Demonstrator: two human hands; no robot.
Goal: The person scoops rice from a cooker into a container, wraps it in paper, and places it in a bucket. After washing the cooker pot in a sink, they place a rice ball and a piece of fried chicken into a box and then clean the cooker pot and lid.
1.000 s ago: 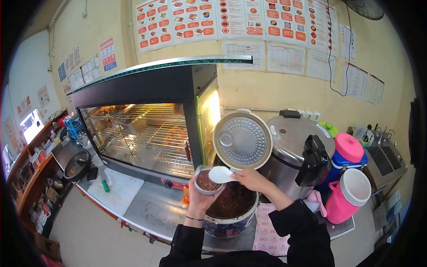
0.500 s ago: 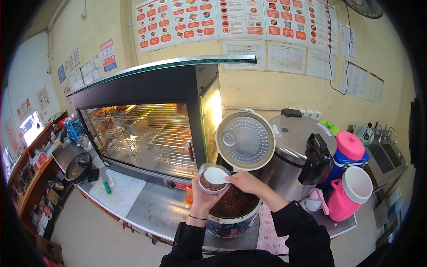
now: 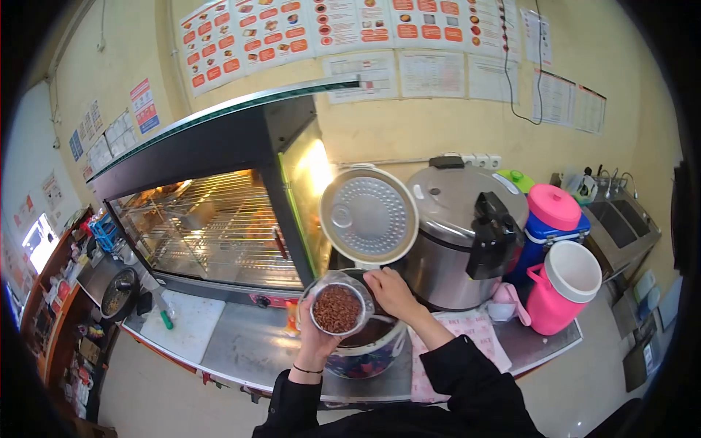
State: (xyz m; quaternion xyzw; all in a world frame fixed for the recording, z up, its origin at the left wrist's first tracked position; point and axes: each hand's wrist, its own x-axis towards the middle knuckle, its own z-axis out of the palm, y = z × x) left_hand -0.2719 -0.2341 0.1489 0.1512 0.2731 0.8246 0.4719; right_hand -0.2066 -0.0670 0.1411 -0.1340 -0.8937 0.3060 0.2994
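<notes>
My left hand (image 3: 315, 339) is closed round a small round bowl (image 3: 363, 301), its mouth tilted towards me. Reddish-brown cooked rice (image 3: 336, 309) fills it, and clear plastic shows behind its rim. Under the bowl stands a rice cooker (image 3: 365, 363) with a flowered outside, its lid (image 3: 369, 219) raised. My right hand (image 3: 393, 293) is closed over the cooker's opening, to the right of the bowl. It grips a white rice paddle (image 3: 380, 318), of which only a little shows. The bowl hides much of the cooker's inside.
A lit glass food warmer (image 3: 212, 233) stands left of the cooker. To the right are a large steel cooker (image 3: 445, 270) and a pink jug (image 3: 556, 299). A white cutting board (image 3: 182, 325) with a green-handled knife (image 3: 166, 318) lies at the left. Pink-printed paper (image 3: 460, 343) lies right of the cooker.
The paddle has moved off the top of the bowl, down to the right towards the cooker. The bowl now tips towards me, showing its rice. The view has shifted, so the surroundings sit further left.
</notes>
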